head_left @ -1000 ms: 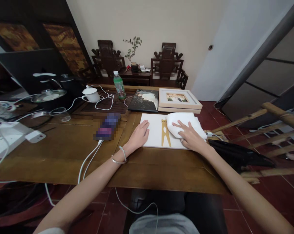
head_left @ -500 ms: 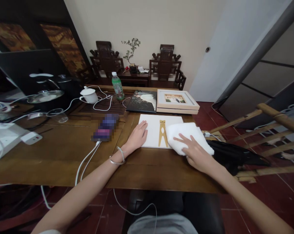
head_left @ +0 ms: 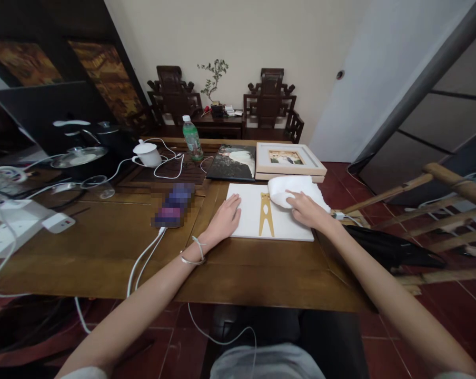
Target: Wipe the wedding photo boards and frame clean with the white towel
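Note:
A flat white board (head_left: pixel 246 223) lies on the wooden table in front of me. It bears a gold, long-legged cat figure (head_left: pixel 266 215). My left hand (head_left: pixel 225 216) rests flat on the board's left edge, fingers stretched out and holding nothing. At the board's upper right, a folded white cloth (head_left: pixel 287 185) is bunched under my right hand (head_left: pixel 307 209). The index finger presses on the cloth while the other fingers curl in; their tips are partly hidden. The cloth covers the board's far right corner.
Behind the board lie a dark picture panel (head_left: pixel 232 162) and a light wooden photo frame (head_left: pixel 291 159). A green-labelled bottle (head_left: pixel 192 139), a white lidded cup (head_left: pixel 148 155) and a blurred-out phone on white cables (head_left: pixel 159 245) are to the left. A bamboo rack (head_left: pixel 455 210) stands right.
My right hand has moved away from me with the cloth, from the board's near right to its far right, baring the near right corner. My left hand stays in place.

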{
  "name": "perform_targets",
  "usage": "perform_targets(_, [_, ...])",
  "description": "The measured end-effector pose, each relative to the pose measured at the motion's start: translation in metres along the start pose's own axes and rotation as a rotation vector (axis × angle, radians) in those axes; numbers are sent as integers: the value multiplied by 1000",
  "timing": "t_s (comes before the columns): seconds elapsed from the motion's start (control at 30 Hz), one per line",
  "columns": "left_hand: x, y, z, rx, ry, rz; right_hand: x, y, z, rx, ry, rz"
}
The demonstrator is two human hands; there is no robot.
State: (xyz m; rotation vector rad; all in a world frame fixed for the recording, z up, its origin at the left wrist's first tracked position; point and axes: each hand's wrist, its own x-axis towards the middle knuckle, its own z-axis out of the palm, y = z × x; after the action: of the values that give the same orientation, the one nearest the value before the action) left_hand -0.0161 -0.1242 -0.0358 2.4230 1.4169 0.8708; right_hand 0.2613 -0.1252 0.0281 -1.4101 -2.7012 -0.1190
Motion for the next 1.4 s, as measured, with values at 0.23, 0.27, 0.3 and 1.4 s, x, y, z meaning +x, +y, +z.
perform_targets(0.23, [0, 1, 1, 13, 6, -2, -76, -37, -14, 124, -25, -114])
perform_targets(0.27, [0, 1, 1, 14, 10, -1, -86, -41, -16, 134, -26, -133])
perform_targets(0.3, [0, 1, 2, 16, 14, 0, -93, -45, -17, 140, -28, -147])
perform_targets(1.4, [0, 0, 4, 22, 13, -3, -87, -52, -56, 207, -241, -82])
